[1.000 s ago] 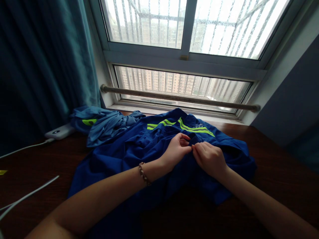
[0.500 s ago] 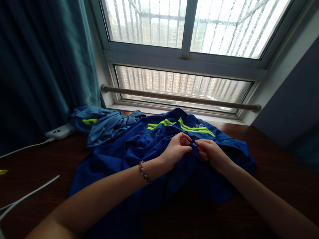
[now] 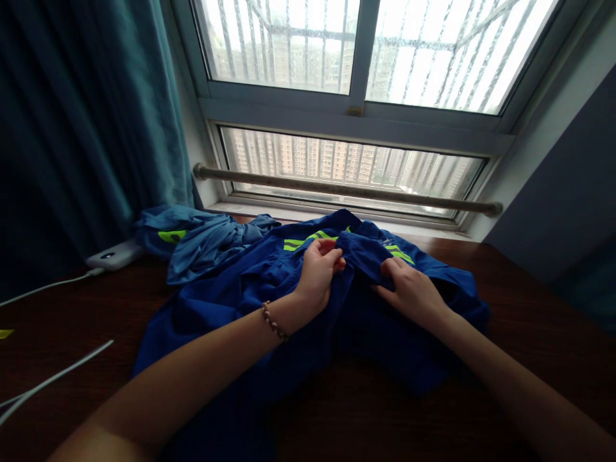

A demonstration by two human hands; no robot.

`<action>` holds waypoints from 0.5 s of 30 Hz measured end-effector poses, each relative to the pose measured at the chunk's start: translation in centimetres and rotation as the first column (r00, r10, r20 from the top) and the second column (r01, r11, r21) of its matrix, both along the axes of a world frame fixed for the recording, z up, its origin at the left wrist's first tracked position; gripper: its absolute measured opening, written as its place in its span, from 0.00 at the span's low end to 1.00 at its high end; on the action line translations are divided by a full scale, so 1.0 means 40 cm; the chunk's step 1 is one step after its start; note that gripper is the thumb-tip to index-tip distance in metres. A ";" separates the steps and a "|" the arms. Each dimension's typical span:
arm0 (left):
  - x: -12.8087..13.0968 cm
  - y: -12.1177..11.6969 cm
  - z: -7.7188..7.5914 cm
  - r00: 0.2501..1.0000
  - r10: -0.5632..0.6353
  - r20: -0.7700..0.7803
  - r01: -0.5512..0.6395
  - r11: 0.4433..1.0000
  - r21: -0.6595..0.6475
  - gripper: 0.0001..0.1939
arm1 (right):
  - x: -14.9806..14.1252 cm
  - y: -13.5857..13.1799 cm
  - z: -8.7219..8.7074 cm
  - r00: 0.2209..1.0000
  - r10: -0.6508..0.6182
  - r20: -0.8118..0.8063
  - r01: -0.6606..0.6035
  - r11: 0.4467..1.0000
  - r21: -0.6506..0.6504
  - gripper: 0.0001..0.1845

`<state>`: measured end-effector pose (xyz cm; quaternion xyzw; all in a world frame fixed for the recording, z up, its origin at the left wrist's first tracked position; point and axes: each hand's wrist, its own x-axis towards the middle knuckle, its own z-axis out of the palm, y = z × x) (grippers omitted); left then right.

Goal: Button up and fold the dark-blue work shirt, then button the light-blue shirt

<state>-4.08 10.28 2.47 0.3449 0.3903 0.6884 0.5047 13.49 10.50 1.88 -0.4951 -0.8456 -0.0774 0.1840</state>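
A bright blue work jacket [image 3: 269, 282] with neon yellow-green stripes lies crumpled on a dark wooden table [image 3: 539, 301] under a window. My left hand [image 3: 317, 273], a bead bracelet on its wrist, is closed on a fold of the blue cloth near the jacket's middle. My right hand [image 3: 409, 292] grips the cloth just to the right, fingers curled into the fabric. Both hands hold up a raised ridge of cloth that covers part of the stripes.
A second, lighter blue garment [image 3: 197, 237] is bunched at the back left. A white device [image 3: 115, 255] with a white cable [image 3: 48, 285] lies at the left; another white cable [image 3: 58, 378] crosses the front left. A teal curtain [image 3: 86, 128] hangs left. A railing [image 3: 346, 189] runs along the window.
Both hands have moved away from each other and slightly toward the window, going from a fine pinch at one spot to gripping and lifting a fold of the jacket over the stripes.
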 end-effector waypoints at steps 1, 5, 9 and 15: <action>-0.009 0.004 0.011 1.000 0.023 0.020 -0.023 0.999 0.022 0.11 | 0.008 0.009 -0.001 0.996 -0.072 0.061 0.069 0.997 0.044 0.09; -0.049 0.011 0.065 0.994 0.087 0.068 -0.093 0.992 0.089 0.11 | 0.067 0.061 0.003 0.937 -0.259 0.234 0.271 0.962 -0.022 0.11; -0.076 -0.003 0.102 0.999 0.042 0.006 -0.043 0.986 0.159 0.09 | 0.176 0.126 0.028 0.908 -0.281 0.310 0.379 0.866 -0.326 0.13; -0.062 -0.143 0.037 0.705 -0.220 -0.674 0.371 0.925 0.086 0.09 | 0.360 0.164 0.109 0.881 -0.438 0.180 0.472 0.843 -0.259 0.15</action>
